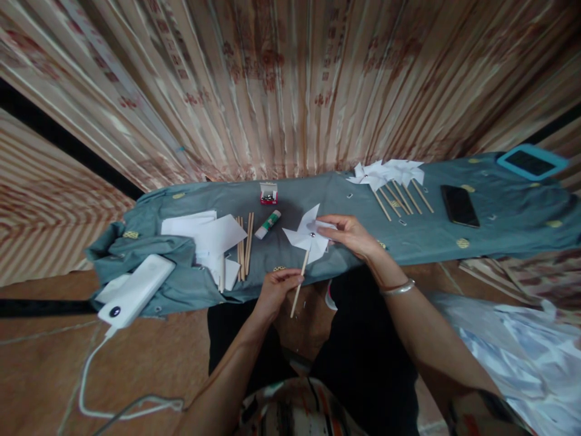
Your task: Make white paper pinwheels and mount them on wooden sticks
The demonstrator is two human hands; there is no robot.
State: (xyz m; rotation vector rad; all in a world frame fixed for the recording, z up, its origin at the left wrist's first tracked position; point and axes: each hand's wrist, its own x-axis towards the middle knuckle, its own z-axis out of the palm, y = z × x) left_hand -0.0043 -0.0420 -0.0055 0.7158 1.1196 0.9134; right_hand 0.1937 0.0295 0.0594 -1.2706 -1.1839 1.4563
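Observation:
A white paper pinwheel [302, 238] with a shiny pin at its centre is mounted on a thin wooden stick [298, 293]. My left hand [278, 289] pinches that stick partway down. At the pinwheel's right side, the fingers of my right hand [347, 233] close on a paper blade near the pin. To the left lie a green and white glue stick [268, 224] and several loose wooden sticks [247, 245]. Behind them stands a small open red box [269, 195] of metal pins. White paper sheets [222, 235] are piled further left.
Several finished pinwheels [385, 174] lie at the back right, beside a black phone [460, 206] and a blue-framed tablet [532, 161]. A white power bank [136, 290] with a cable rests at the left end of the cloth-covered surface [308, 188]. A plastic bag [521, 357] is at lower right.

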